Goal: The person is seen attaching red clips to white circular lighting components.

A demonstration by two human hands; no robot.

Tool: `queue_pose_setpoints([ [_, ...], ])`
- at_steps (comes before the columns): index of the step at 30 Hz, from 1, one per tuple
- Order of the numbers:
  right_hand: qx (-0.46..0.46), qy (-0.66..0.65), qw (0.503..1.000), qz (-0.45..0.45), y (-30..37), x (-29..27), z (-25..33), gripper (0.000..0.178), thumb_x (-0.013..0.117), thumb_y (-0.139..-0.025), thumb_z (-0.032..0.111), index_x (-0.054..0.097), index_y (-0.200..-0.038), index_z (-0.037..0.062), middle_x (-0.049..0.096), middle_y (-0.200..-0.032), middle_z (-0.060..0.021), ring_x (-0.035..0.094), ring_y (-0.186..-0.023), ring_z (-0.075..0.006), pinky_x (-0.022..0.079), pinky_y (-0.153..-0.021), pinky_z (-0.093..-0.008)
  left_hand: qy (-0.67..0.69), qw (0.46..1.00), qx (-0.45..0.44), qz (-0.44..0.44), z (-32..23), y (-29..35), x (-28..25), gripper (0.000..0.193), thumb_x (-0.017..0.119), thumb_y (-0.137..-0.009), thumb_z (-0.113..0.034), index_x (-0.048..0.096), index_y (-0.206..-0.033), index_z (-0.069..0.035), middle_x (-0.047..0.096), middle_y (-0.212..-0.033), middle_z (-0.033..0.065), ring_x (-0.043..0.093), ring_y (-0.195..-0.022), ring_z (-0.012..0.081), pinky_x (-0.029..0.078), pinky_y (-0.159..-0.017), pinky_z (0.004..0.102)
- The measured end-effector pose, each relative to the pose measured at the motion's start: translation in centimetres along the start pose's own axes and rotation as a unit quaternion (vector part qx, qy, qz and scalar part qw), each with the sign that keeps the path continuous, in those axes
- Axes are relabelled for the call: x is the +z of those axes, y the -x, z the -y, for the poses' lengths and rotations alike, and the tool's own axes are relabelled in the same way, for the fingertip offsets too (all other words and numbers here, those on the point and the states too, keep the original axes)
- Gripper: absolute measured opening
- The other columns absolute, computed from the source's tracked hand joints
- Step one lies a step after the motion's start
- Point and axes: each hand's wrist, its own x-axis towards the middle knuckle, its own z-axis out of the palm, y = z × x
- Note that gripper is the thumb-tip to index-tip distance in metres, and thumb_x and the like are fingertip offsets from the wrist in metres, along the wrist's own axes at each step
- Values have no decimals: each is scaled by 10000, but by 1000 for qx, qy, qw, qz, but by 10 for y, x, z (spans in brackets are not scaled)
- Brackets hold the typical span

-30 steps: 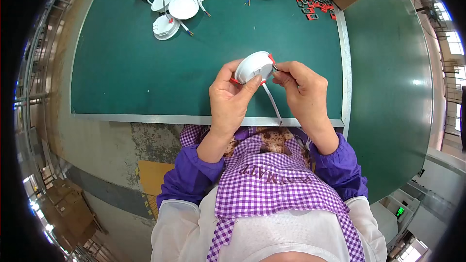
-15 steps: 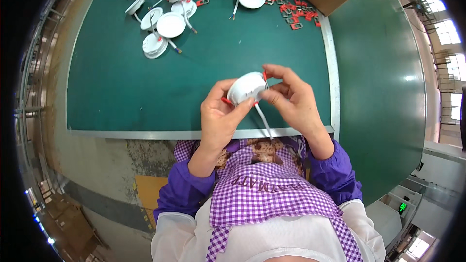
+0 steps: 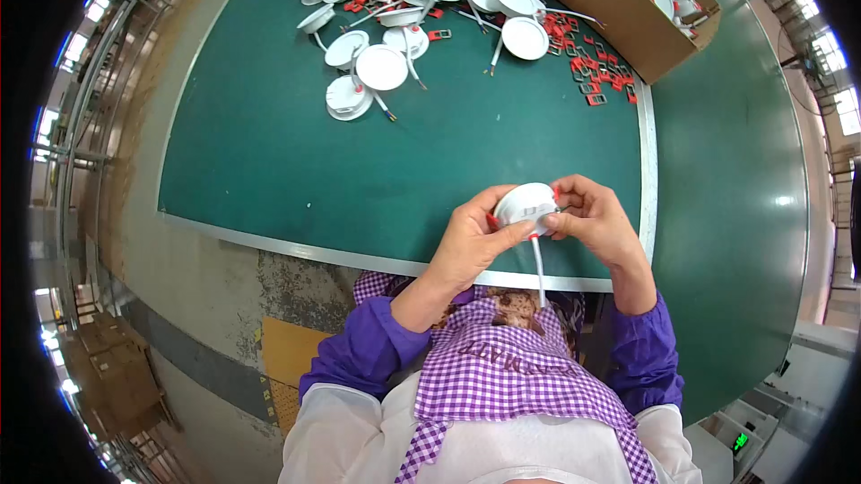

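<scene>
A round white downlight (image 3: 522, 206) is held above the green table near its front edge, its back side facing up and toward me. My left hand (image 3: 468, 237) is closed around its left side, thumb across the housing. A red clip (image 3: 492, 221) shows beside those fingers. At the right rim my right hand (image 3: 603, 226) pinches another red spring clip (image 3: 555, 191) between thumb and fingers, against the housing; its metal part is mostly hidden. From the downlight's lower side a white cable (image 3: 540, 273) hangs past the table edge toward my apron.
Several white downlights (image 3: 381, 67) with cables lie piled at the far left and middle. Loose red clips (image 3: 596, 76) are scattered near a cardboard box (image 3: 619, 13) filled with more downlights. A pale rim (image 3: 647, 152) divides this table from a green surface (image 3: 726, 197) at the right.
The whole view has shifted, so table and hands sit lower and further right. Both hands stay on the downlight, and my right fingers have closed in nearer the clip and housing.
</scene>
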Motion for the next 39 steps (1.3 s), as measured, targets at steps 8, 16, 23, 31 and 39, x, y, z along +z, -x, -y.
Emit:
queue_pose_setpoints([
  [8, -311, -46, 915, -252, -42, -106, 86, 389, 662, -921, 91, 546, -1258, -64, 671, -1106, -141, 680, -996, -227, 545, -848, -281, -270, 912, 252, -180, -53, -23, -65, 371, 681, -875, 24, 571, -1229, 5, 620, -1168, 84, 590, -1087, 149, 485, -931, 297],
  [16, -204, 23, 962, -178, -83, -60, 86, 244, 653, -933, 129, 648, -1132, -11, 718, -977, -102, 695, -802, -156, 532, -681, -248, -365, 804, 328, -336, -138, -70, -168, 330, 708, -881, -61, 590, -1181, 7, 612, -1190, 94, 571, -1107, 158, 484, -912, 299],
  [23, -226, 109, 955, -160, -153, -37, 93, 249, 666, -922, 122, 658, -1132, -13, 717, -993, -85, 680, -881, -125, 516, -720, -239, -455, 763, 285, -359, -221, -165, -271, 666, 702, -853, -510, 583, -1299, -30, 514, -1375, 173, 464, -1307, 294, 389, -1058, 421],
  [31, -324, 328, 879, -120, -326, -43, 153, 477, 720, -859, 310, 627, -1282, 110, 656, -1234, -125, 606, -1174, -287, 489, -968, -392, -442, 807, 240, -310, -295, -277, -333, 722, 603, -890, -607, 596, -1303, -14, 540, -1371, 193, 478, -1311, 292, 358, -1090, 385],
  [39, -264, 507, 817, -79, -457, -4, 200, 725, 652, -822, 636, 562, -1377, 178, 424, -1474, -203, 477, -1316, -366, 415, -1074, -437, -599, 763, 183, -161, -322, -377, -325, 707, 540, -913, -619, 580, -1345, -61, 555, -1376, 182, 489, -1311, 301, 351, -1109, 370],
])
